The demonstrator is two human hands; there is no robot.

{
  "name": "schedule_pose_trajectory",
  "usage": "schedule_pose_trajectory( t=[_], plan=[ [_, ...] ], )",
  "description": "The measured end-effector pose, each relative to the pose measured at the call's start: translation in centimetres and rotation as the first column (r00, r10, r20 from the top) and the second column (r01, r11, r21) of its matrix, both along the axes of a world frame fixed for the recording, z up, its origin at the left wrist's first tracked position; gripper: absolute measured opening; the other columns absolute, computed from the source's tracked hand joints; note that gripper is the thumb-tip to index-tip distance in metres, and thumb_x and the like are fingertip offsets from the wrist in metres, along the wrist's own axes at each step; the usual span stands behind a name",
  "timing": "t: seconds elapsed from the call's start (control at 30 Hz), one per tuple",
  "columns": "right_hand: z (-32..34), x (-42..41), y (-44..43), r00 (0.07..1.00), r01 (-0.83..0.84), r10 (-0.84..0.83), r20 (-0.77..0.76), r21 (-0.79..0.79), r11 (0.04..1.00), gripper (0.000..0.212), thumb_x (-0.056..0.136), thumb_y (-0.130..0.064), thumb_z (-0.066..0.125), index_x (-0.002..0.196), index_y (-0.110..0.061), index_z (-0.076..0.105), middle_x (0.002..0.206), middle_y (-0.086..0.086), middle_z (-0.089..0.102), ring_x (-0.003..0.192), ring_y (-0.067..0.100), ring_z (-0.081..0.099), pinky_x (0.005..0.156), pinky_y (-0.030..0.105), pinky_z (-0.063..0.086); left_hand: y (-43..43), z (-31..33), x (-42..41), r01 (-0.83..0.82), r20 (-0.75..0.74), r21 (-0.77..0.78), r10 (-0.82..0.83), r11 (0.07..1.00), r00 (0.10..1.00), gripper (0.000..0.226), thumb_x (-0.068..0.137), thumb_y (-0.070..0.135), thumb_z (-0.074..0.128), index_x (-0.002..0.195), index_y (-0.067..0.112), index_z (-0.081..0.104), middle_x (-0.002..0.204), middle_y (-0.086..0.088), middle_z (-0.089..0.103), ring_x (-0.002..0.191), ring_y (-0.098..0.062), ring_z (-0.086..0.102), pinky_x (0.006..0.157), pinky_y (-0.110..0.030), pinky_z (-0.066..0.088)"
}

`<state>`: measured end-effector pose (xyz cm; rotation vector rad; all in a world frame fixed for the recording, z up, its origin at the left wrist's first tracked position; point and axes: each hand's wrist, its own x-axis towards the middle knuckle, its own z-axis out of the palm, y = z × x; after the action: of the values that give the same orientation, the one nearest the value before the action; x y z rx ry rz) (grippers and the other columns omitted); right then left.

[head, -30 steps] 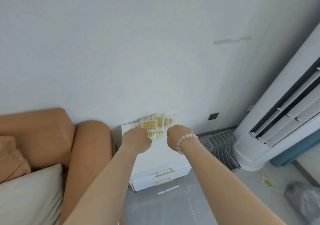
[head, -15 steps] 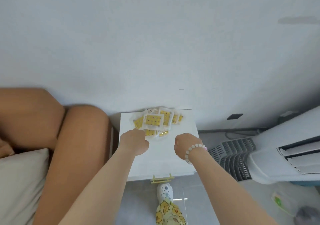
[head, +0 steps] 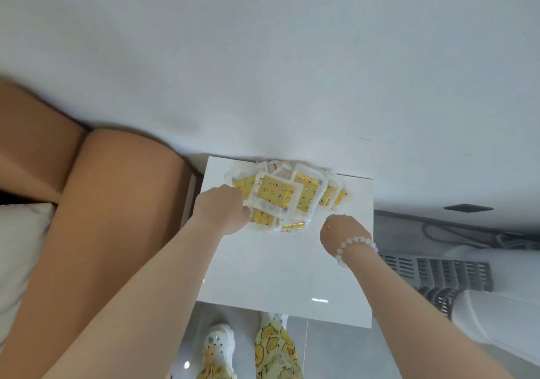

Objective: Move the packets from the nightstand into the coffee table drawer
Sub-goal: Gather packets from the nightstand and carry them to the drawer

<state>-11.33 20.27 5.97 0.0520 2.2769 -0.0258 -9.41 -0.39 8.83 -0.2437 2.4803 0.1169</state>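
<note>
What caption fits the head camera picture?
Left hand reaches yellow packets on white nightstand; right hand hovers nearby.

Packets are lying heaped at the nightstand's back edge, against the wall behind it. Left hand is sitting over the nightstand's left rear, touching the heap. Right hand is hovering over its right rear, apart from the heap. Sofa arm is lying left of the nightstand, grille right, shoe in front.

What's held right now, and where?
Cannot tell: left hand touches the packets at their left edge, fingers hidden; right hand is apart from them.
</note>
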Motion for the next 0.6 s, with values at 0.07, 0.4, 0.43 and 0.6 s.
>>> schedule_pose_trajectory(
  t=[0.07,0.4,0.43,0.6],
  plan=[
    [-2.4,-0.8,-0.6,0.988,0.146,-0.151,-0.044,-0.096,0.985,0.025,0.098,-0.019,0.034,0.102,-0.011,0.058,0.103,0.007,0.060,0.093,0.024,0.060,0.077,0.032,0.048,-0.6,-2.0,-1.4,-0.028,-0.012,0.012,0.028,1.000,1.000,0.032,0.096,0.031,0.040,0.115,0.014,0.059,0.116,-0.004,0.058,0.106,-0.025,0.057,0.083,-0.031,0.044],
    [-11.9,-6.3,-3.5,0.665,0.720,-0.744,0.068,-0.324,0.614,0.070,0.087,-0.055,0.054,0.132,-0.004,0.042,0.108,0.009,0.053,0.107,0.029,0.054,0.081,0.032,0.039,-0.2,-15.0,-5.8,-0.183,-0.051,0.164,0.193,0.969,0.980,0.098,0.069,0.074,0.058,0.139,0.010,0.032,0.139,-0.007,0.039,0.131,-0.027,0.035,0.103,-0.039,0.035],
    [-12.5,-6.3,-3.9,0.632,0.748,-0.769,0.092,-0.332,0.575,0.073,0.086,-0.056,0.055,0.134,-0.004,0.040,0.112,0.009,0.052,0.111,0.029,0.053,0.082,0.032,0.039,0.0,-15.9,-5.6,-0.211,-0.028,0.180,0.219,0.961,0.975,0.108,0.063,0.077,0.060,0.142,0.011,0.027,0.143,-0.008,0.034,0.135,-0.028,0.029,0.107,-0.042,0.034],
    [-13.5,-5.8,-4.1,0.576,0.777,-0.811,0.103,-0.377,0.505,0.078,0.081,-0.060,0.058,0.133,-0.004,0.041,0.104,0.004,0.047,0.095,0.023,0.048,0.081,0.031,0.037,0.0,-17.9,-3.9,-0.226,-0.061,0.254,0.249,0.940,0.967,0.124,0.054,0.067,0.076,0.147,0.015,0.014,0.150,-0.007,0.019,0.141,-0.029,0.016,0.104,-0.043,0.038]
  ],
)
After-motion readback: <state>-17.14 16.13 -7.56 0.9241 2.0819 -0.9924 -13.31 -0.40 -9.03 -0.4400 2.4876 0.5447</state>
